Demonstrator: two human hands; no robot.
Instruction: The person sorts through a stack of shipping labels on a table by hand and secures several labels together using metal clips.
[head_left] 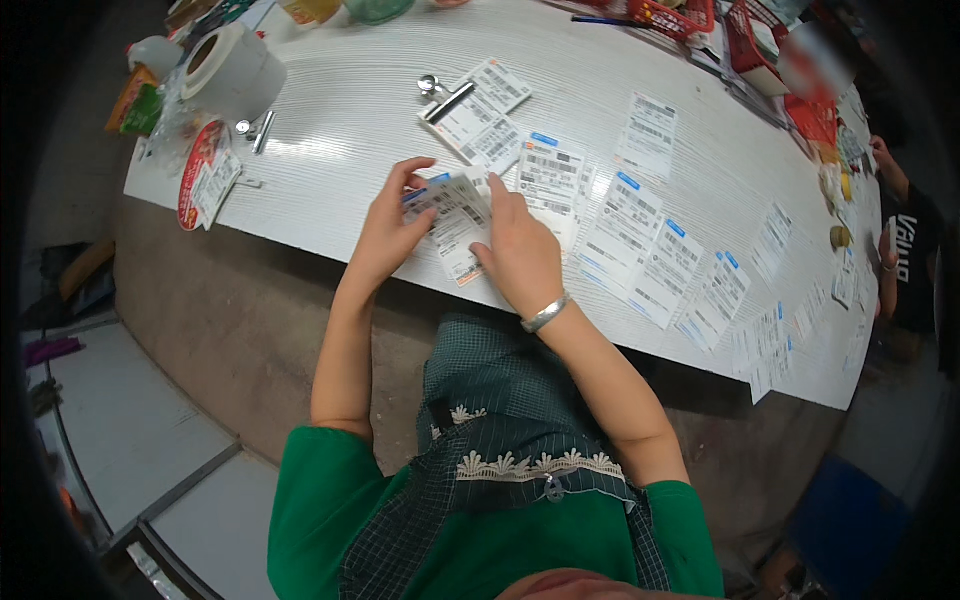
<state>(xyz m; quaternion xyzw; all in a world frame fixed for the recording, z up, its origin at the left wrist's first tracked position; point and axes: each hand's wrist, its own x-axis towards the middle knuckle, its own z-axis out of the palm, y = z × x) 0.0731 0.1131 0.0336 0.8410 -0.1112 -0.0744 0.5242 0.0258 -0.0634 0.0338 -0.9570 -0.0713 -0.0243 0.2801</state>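
My left hand (388,232) pinches a bunch of printed shipping labels (455,228) by its left side, thumb on top and fingers curled behind. At the bunch's right side is my right hand (523,250), its thumb and fingers closed around the edge. The labels fan slightly at the table's near edge. Just beyond them, a stack of labels (495,142) is held in a metal bulldog clip (445,100). Another label pile (550,180) lies right beside my right hand.
Further label piles (620,228) spread rightward across the white table (340,130). A roll (235,75), a second clip (262,132) and a red tag (205,175) sit at the left. Red baskets (680,18) stand at the back right; another person (908,245) is at the far right.
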